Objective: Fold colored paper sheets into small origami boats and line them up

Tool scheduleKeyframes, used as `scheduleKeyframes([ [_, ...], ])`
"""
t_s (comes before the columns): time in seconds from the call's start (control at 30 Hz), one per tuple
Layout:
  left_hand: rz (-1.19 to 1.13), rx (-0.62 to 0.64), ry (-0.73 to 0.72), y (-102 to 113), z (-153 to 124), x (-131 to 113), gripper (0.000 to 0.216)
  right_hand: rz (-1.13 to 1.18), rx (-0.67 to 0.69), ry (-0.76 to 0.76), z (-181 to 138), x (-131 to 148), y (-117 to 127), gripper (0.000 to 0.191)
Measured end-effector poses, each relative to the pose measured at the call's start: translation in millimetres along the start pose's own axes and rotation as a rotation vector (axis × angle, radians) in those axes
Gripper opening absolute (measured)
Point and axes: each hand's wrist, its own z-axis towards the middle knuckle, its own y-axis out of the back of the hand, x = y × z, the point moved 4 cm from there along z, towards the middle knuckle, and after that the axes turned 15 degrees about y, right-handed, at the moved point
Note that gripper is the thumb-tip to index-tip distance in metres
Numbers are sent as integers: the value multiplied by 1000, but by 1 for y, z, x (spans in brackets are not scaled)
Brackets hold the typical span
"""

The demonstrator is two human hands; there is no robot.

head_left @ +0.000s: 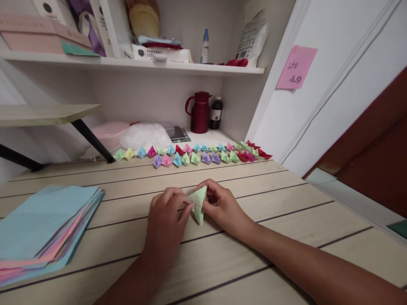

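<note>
A light green folded paper piece (199, 204) stands on edge on the wooden table (254, 220), pinched from both sides. My left hand (167, 220) grips its left side with curled fingers. My right hand (219, 205) holds its right side, fingers closed on the paper. Behind them, two rows of several small folded paper boats (193, 154) in many colours line the back of the table.
A stack of coloured paper sheets (44, 228), light blue on top, lies at the left. At the back stand a dark red jug (199, 112), a dark bottle (216, 113), a pink container (110, 133) and a plastic bag (144, 135). A pink note (295, 67) hangs on the wall at right.
</note>
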Motion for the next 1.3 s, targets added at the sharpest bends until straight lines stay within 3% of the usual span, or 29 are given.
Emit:
scheduleKeyframes([
  [0.13,0,93,-29,-1,-1,-3,14,-138,-43,29,1,1,4,18],
  [0.33,-111,292,161,-8,0,-1,21,-208,4,60,2,1,2,15],
  [0.4,-80,279,184,-10,-1,0,25,-231,32,63,2,2,2,16],
  [0.53,12,234,178,-13,-1,6,8,-272,78,62,2,3,1,14],
  [0.7,132,243,167,-17,1,12,4,-333,113,90,3,1,2,17],
  [0.9,189,260,197,-20,0,12,8,-346,77,39,5,-4,2,30],
  [1.07,208,302,244,-22,-3,10,10,-460,100,-7,7,-2,0,27],
  [1.3,244,290,273,-19,-4,7,11,-553,181,66,7,-4,-2,34],
])
